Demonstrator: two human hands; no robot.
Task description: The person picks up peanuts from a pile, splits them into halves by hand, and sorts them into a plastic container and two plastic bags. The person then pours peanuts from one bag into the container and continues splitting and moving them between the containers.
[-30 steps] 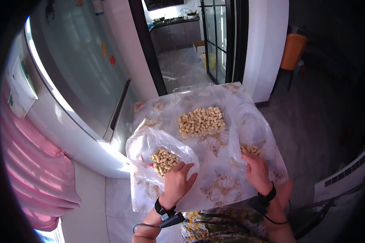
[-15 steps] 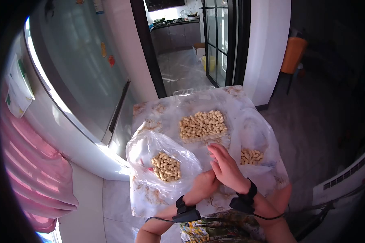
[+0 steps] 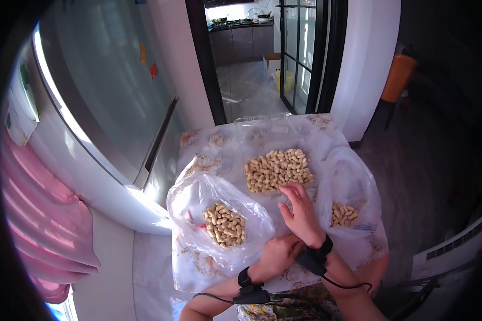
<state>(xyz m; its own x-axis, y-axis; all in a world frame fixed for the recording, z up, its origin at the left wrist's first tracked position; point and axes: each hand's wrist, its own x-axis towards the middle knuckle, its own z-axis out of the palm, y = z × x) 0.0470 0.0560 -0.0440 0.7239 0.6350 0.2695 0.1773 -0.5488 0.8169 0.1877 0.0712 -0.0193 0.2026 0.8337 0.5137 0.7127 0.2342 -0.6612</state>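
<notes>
My right hand is open, fingers extended and thumb apart, just by the near edge of a clear plastic tray of peanuts. Below it, my left hand is closed, its fingertips curled against my right wrist beside the black wristband. Whatever those fingers may grip is hidden. To the left, a clear plastic bag lies spread with peanuts inside. Another clear bag, at the right, contains a smaller heap of peanuts.
The table has a flower-patterned cover. A refrigerator stands close on the left, beside a pink cloth. Beyond the table, a glass door opens onto a kitchen. An orange chair is at the back right.
My left hand has slid down and right, from the heel of my right hand to its wristband. My right hand has shifted slightly right. The camera view has moved a little.
</notes>
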